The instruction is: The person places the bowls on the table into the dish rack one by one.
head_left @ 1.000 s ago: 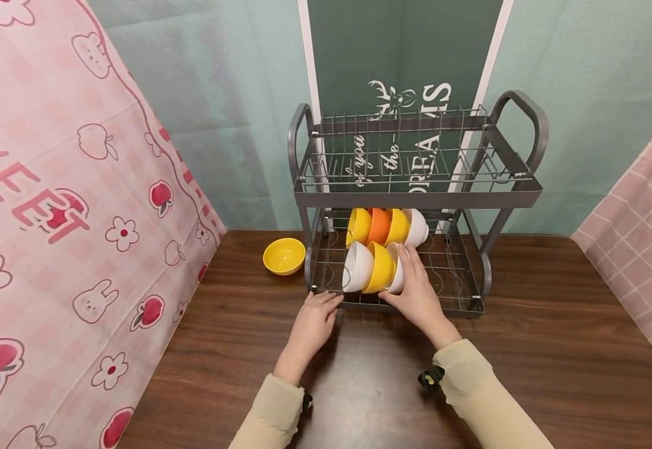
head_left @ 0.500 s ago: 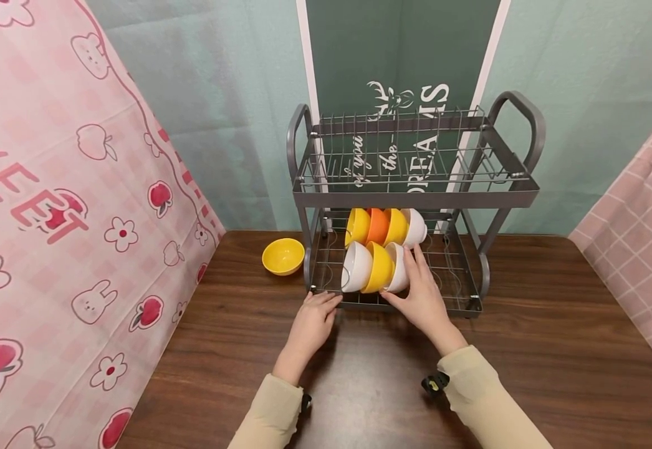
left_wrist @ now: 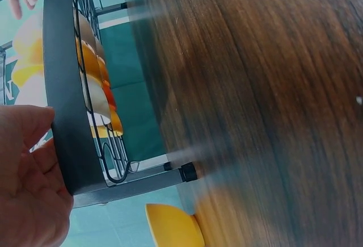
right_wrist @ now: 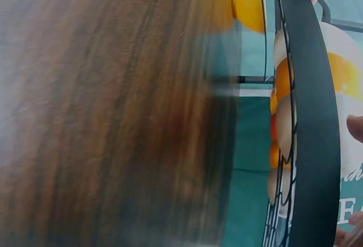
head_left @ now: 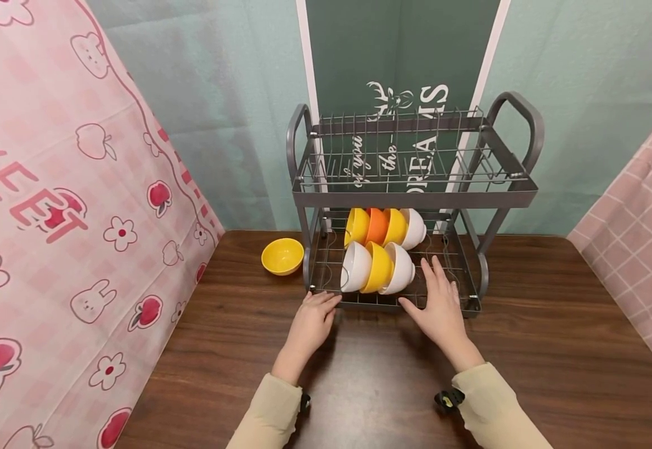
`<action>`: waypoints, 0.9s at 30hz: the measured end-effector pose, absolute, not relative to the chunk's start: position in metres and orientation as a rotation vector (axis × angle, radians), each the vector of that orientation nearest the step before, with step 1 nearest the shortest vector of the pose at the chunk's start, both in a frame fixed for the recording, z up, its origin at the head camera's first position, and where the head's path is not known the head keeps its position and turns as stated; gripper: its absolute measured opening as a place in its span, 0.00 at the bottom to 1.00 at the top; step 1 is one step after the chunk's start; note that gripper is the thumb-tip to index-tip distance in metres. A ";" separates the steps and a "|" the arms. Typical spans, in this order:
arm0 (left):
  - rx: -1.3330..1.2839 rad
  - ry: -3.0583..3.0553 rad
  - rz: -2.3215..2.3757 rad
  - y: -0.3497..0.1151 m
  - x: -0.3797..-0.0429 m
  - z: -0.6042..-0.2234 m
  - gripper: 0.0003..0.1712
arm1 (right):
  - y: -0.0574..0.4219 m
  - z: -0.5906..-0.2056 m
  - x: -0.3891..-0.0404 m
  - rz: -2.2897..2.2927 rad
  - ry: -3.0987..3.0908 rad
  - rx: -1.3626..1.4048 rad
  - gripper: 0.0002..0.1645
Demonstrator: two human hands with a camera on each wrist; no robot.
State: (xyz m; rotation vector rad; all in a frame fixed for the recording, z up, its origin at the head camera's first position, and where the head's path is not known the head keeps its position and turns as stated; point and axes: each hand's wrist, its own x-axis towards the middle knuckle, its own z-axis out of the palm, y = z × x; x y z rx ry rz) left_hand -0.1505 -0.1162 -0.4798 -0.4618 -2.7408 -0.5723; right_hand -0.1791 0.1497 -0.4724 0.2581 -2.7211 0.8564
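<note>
A dark two-tier dish rack [head_left: 416, 199] holds several small bowls on its lower shelf, tipped on their sides in two rows. The front row has a white bowl [head_left: 356, 268], a yellow bowl [head_left: 379, 267] and, at its right end, another white bowl [head_left: 400, 268]. My right hand [head_left: 440, 308] hovers just right of that end bowl, fingers spread and apart from it. At the rack's front left corner, my left hand [head_left: 313, 319] rests its fingers on the lower rail [left_wrist: 71, 88]. Partly hidden by the rail in the right wrist view is a yellow bowl [right_wrist: 343, 74].
Left of the rack, a single yellow bowl [head_left: 283, 256] stands upright on the wooden table [head_left: 359, 386]. The back row has a yellow bowl [head_left: 356, 227], an orange bowl [head_left: 376, 226], another yellow bowl [head_left: 396, 226] and a white bowl [head_left: 414, 229]. A pink curtain [head_left: 68, 249] hangs at left.
My right hand has let go of the front row's right-end white bowl and drawn away to the right. That bowl stays leaning in the row. The left hand keeps its place.
</note>
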 end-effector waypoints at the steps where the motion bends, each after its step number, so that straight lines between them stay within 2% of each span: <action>1: -0.460 -2.741 -0.569 -0.116 -0.151 -0.480 0.18 | 0.151 -0.474 -0.178 0.836 -2.719 0.243 0.55; 9: -0.459 -2.730 -0.560 -0.115 -0.150 -0.480 0.18 | 0.158 -0.479 -0.170 0.703 -2.748 0.173 0.42; 21: -0.512 -2.725 -0.579 -0.121 -0.149 -0.479 0.18 | 0.157 -0.484 -0.170 0.473 -2.852 0.171 0.38; 27: -0.507 -2.634 -0.652 -0.133 -0.151 -0.476 0.11 | 0.157 -0.484 -0.169 0.415 -2.834 0.189 0.33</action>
